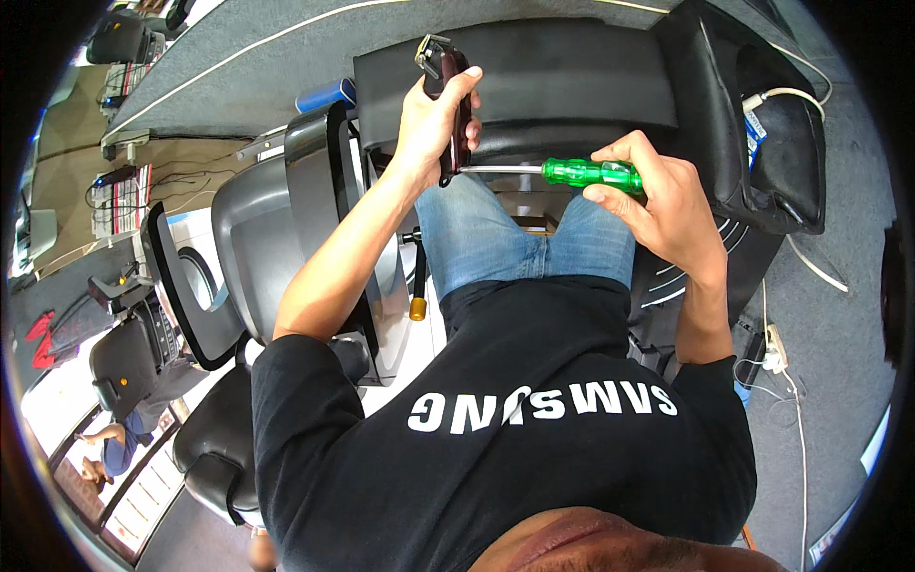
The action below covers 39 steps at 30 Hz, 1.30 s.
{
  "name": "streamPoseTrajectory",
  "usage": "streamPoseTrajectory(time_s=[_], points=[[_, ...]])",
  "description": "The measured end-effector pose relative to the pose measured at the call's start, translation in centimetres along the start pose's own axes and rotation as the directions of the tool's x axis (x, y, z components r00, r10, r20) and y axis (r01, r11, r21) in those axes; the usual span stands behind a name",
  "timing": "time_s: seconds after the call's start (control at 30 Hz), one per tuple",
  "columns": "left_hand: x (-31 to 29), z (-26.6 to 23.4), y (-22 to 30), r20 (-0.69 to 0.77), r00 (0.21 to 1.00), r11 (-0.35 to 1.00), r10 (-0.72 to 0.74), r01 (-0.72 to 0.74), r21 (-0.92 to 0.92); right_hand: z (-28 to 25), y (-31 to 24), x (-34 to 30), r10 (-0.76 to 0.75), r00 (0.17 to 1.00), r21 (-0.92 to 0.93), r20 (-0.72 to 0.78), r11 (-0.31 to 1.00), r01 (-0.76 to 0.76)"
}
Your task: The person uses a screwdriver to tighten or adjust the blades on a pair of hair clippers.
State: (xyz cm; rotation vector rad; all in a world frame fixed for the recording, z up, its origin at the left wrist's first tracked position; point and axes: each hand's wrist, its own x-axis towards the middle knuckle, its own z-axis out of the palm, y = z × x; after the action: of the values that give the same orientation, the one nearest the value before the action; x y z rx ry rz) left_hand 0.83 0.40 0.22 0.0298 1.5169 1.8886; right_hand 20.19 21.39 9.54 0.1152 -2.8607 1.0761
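Observation:
Closed around a dark maroon hair clipper (460,143), my left hand (419,129) holds it upright, its metal blade end at the top and its lower end below my fingers. My thumb lies along its side. In my right hand (672,200) is a screwdriver with a clear green handle (581,173); the fingers pinch the handle's right part. Its metal shaft points left and its tip meets the clipper's lower end. Whether the tip sits in a screw is too small to tell. Both hands are above my lap, over blue jeans.
A black padded bench (524,86) lies just beyond my hands, with a black armrest block (715,114) at its right. To the left stands a black salon chair (253,229). White cables and a power strip (777,348) lie on the grey carpet at right. Another person (119,448) is far left.

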Motion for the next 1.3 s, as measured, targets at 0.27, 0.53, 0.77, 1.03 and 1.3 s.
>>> streamPoseTrajectory(time_s=[0.27, 0.53, 0.77, 1.03, 1.3], points=[[0.0, -0.1, 0.0, -0.026, 1.000, 1.000, 0.010, -0.011, -0.020, 0.5, -0.1, 0.0, -0.138, 0.980, -0.092, -0.147, 0.988, 0.125], [0.2, 0.0, -0.3, -0.028, 0.999, 1.000, -0.018, 0.018, -0.010, 1.3, 0.3, 0.3, -0.177, 0.971, -0.125, -0.161, 0.980, 0.158], [0.1, -0.2, 0.1, -0.051, 0.999, 1.000, -0.009, 0.007, -0.026, 1.8, -0.6, 0.2, 0.025, 0.976, 0.043, -0.217, 0.999, -0.016], [0.2, -0.2, -0.1, -0.043, 0.999, 1.000, -0.010, 0.009, -0.019, 0.6, 0.0, 0.7, -0.212, 0.974, -0.113, -0.074, 0.973, 0.203], [0.4, -0.6, 0.3, -0.082, 0.996, 0.999, 0.033, -0.034, -0.006, 0.4, 0.0, 0.6, 0.168, 0.980, 0.005, 0.107, 0.986, -0.169]])
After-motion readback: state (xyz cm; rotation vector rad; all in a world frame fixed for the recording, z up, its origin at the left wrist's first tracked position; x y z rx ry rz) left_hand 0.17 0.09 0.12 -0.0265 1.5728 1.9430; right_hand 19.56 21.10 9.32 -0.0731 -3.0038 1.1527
